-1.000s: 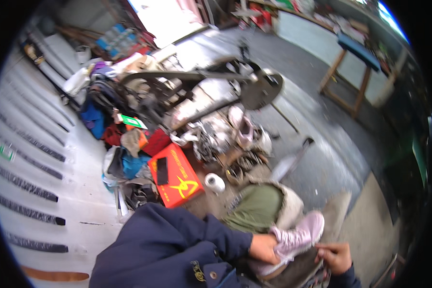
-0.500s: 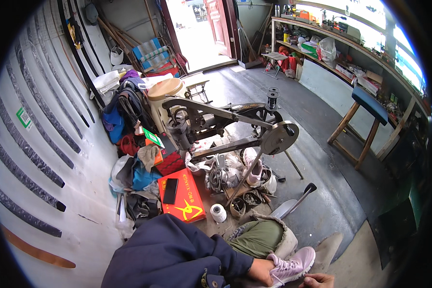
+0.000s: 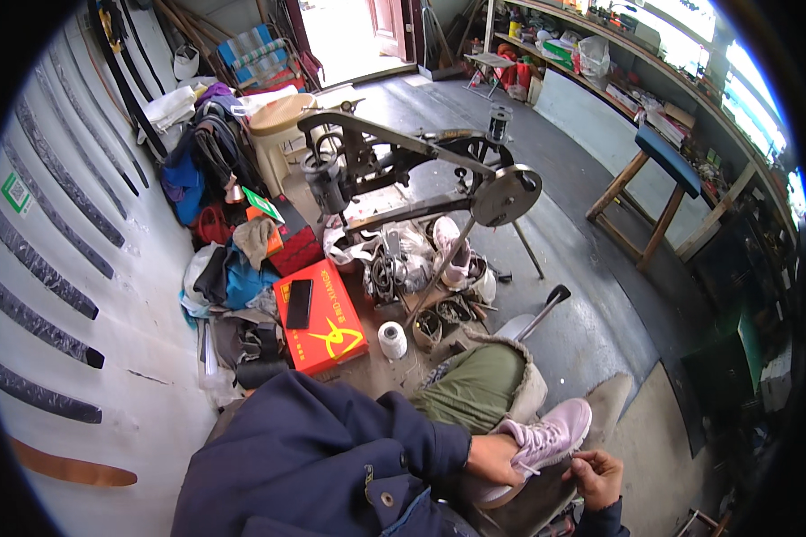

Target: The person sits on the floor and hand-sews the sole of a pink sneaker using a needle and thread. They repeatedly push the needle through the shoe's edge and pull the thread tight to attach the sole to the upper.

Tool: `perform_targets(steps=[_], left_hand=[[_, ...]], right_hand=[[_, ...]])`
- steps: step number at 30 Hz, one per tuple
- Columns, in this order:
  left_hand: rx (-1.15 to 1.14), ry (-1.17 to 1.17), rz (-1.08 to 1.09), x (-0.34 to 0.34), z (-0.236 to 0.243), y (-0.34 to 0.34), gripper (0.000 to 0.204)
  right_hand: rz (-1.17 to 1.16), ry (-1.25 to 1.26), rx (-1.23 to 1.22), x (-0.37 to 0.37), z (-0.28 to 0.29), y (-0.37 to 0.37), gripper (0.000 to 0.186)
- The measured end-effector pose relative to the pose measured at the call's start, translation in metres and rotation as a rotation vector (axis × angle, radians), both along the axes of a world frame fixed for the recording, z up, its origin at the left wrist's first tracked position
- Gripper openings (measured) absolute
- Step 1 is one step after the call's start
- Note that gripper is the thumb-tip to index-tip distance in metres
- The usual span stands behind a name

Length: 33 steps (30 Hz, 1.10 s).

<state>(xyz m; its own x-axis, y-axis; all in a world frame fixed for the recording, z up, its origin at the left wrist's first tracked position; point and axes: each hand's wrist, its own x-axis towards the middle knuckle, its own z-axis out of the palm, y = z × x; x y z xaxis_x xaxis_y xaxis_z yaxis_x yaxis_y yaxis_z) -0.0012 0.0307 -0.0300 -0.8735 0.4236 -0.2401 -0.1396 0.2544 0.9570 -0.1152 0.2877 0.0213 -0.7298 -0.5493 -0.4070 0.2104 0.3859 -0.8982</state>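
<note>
A pale pink sneaker with white laces and a white sole lies across my lap, its toe pointing up and to the right. My left hand is closed around its ankle end. Beside the sole, my right hand is held in a pinch, thumb and fingertips together. Whatever those fingertips hold is too small to make out. Under the sneaker is a grey-brown cloth over my legs, next to my green trouser knee.
Ahead stands a hand-cranked sewing machine with a round wheel. Below it sits another pink sneaker. A white thread spool stands beside a red box bearing a black phone. A blue-topped stool is at right.
The sneaker and my left hand have risen slightly, with more of the shoe showing. My right hand has come up beside the sole. The whole view has tilted downward.
</note>
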Motion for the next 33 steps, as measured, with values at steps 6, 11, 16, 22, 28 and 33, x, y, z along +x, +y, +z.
perform_targets(steps=[6,11,16,22,28,33], left_hand=[[0.072,0.154,0.007,0.026,0.016,-0.017,0.049],[0.003,0.462,0.447,0.068,0.049,-0.041,0.026],[-0.504,0.514,0.562,0.06,0.048,-0.047,0.025],[-0.326,0.441,0.6,0.062,0.058,-0.051,0.006],[0.893,-0.026,0.583,0.071,0.06,-0.029,0.014],[0.404,-0.213,0.552,0.062,0.042,-0.021,0.024]], right_hand=[[0.028,0.131,0.035,0.015,0.005,0.005,0.022],[-0.008,0.223,-0.038,0.018,-0.007,0.012,0.023],[-0.044,0.09,-0.09,0.018,-0.012,0.012,0.026],[-0.055,0.085,-0.167,0.018,-0.013,0.009,0.025],[-0.054,0.007,-0.158,0.015,-0.014,0.013,0.024],[-0.077,-0.051,-0.193,0.016,-0.014,0.012,0.024]])
